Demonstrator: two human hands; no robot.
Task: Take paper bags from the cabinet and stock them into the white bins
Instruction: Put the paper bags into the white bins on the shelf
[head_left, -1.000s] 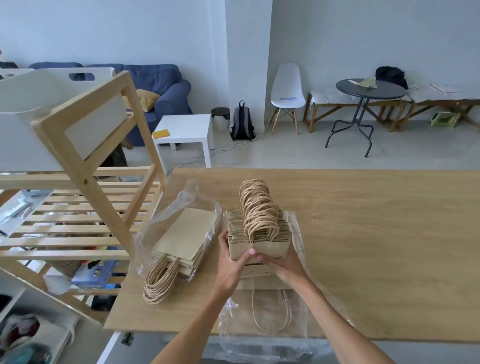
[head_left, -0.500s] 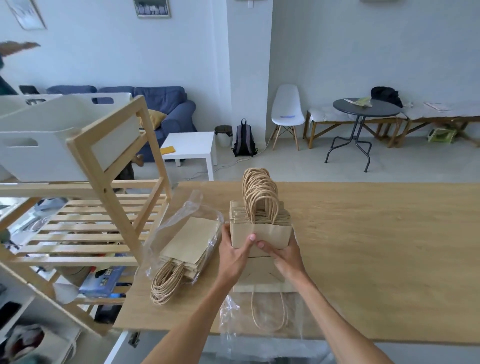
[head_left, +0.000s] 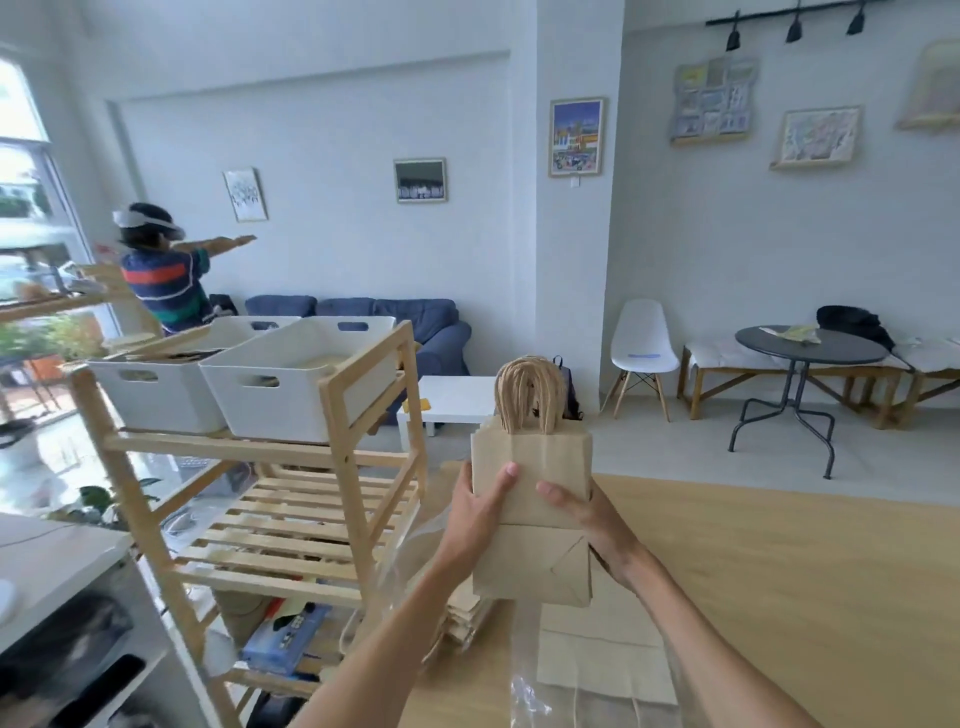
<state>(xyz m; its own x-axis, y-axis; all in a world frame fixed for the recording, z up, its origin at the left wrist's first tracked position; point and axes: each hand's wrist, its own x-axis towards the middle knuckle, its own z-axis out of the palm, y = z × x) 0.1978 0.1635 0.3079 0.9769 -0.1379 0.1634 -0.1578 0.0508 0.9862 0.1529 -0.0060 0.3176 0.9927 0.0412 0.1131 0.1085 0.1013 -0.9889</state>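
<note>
Lifted clear of the wooden table (head_left: 779, 571) now, the stack of paper bags (head_left: 531, 514) sits up at chest height, where half a second ago it stood on the tabletop, and my view has tipped up to take in the shelf unit and the room behind it. I have the left hand (head_left: 475, 512) clamped on the stack's left side with the thumb across the front, and the right hand (head_left: 587, 512) closed on the right side the same way; both are holding the stack between them. The twisted paper handles (head_left: 529, 395) stand bunched upright out of the top.

I judge this as the carry step: the bags are picked up and not yet stocked. The two white bins (head_left: 291, 384) sit side by side on the top tier of the wooden shelf rack (head_left: 358, 415), well to the left of the stack. The nearer bin seems to have something pale in it already, though I cannot tell how full it is.

Next I would swing the stack left and above the nearer bin's rim, then lower it in handles-up. More bags lie flat on the table under loose clear plastic wrap (head_left: 524, 696), below my hands.
</note>
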